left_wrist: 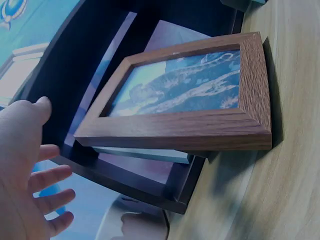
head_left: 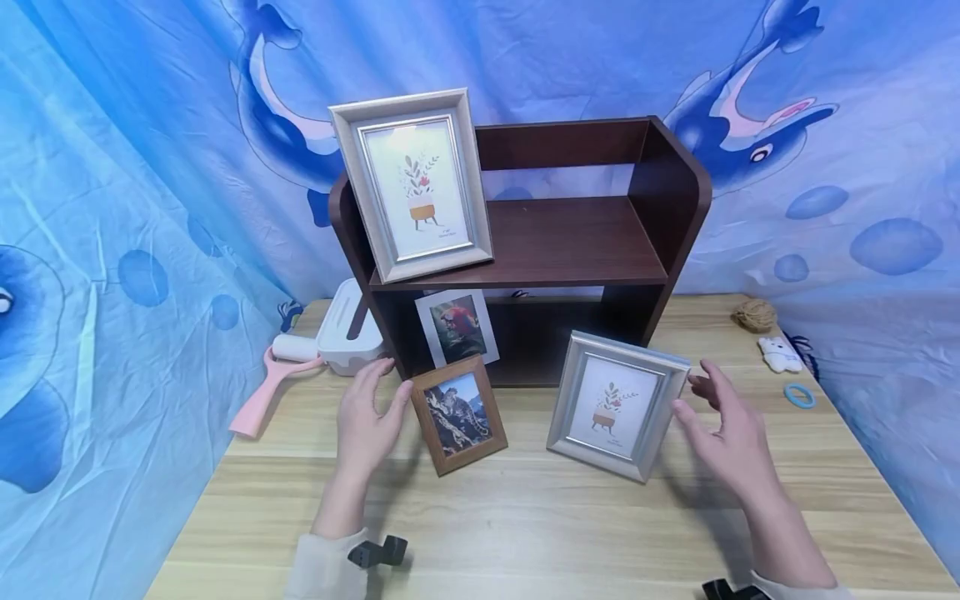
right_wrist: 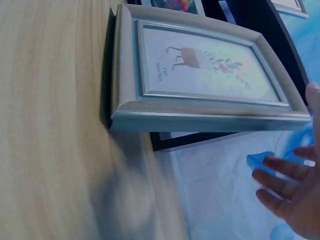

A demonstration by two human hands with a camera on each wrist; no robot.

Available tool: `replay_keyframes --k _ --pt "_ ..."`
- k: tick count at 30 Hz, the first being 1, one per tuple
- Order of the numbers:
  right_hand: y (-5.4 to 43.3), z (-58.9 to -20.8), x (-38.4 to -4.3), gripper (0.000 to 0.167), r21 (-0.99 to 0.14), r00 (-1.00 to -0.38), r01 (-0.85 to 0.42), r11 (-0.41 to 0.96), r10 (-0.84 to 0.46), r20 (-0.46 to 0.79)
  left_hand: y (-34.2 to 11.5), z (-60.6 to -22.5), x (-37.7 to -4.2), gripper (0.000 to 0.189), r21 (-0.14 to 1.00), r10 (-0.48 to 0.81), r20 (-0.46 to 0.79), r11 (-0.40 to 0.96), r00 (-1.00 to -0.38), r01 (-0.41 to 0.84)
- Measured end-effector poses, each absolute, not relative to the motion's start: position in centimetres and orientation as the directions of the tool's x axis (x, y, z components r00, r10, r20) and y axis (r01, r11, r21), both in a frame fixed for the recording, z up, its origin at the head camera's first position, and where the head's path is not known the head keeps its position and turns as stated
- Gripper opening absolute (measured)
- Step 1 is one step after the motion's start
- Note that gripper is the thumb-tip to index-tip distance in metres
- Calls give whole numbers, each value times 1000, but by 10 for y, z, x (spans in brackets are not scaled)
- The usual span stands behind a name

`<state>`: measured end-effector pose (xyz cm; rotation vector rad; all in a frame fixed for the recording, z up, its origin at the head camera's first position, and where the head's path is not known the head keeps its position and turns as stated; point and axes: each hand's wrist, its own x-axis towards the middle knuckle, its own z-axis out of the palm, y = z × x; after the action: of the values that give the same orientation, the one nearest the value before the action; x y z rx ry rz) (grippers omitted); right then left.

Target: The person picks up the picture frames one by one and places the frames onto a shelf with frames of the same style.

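Observation:
A brown wooden picture frame (head_left: 495, 427) with a photo of a spotted cat stands leaning back on the table before the shelf. My left hand (head_left: 369, 421) is beside its upper left corner, fingers spread and thumb near the edge; the left wrist view shows a gap between hand and frame (left_wrist: 200, 125). To the right, a silver picture frame (head_left: 562, 417) with a potted-plant print stands tilted back. Close to its upper right corner is my right hand (head_left: 731, 437), fingers relaxed, holding nothing; the right wrist view also shows this silver frame (right_wrist: 200, 112).
The dark brown shelf (head_left: 570, 233) carries a larger silver frame (head_left: 480, 200) on top and a white-bordered parrot picture (head_left: 459, 325) below. Left are a white box (head_left: 351, 358) and a pink-handled roller (head_left: 258, 400). Right lie a twine ball (head_left: 754, 316) and a blue ring (head_left: 799, 396).

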<state>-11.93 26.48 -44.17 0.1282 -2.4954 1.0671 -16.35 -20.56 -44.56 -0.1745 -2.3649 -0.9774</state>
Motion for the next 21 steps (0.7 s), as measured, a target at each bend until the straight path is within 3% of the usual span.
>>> replay_keyframes --k 7,11,16,21 --pt "268 -461 -126 51 -751 -871 -396 528 44 489 -213 -453 -178 40 720 -208 538 618 -817 317" --pt "268 -468 -126 46 -771 -877 -399 497 36 478 -217 -458 -188 39 760 -232 528 558 -817 333" --pt "269 -474 -125 38 -797 -898 -373 476 31 439 -218 -461 -202 44 863 -269 415 418 -869 284" --pt "269 -478 -123 40 -818 -930 -315 481 17 368 -216 -457 -212 53 902 -280 341 367 -897 228"
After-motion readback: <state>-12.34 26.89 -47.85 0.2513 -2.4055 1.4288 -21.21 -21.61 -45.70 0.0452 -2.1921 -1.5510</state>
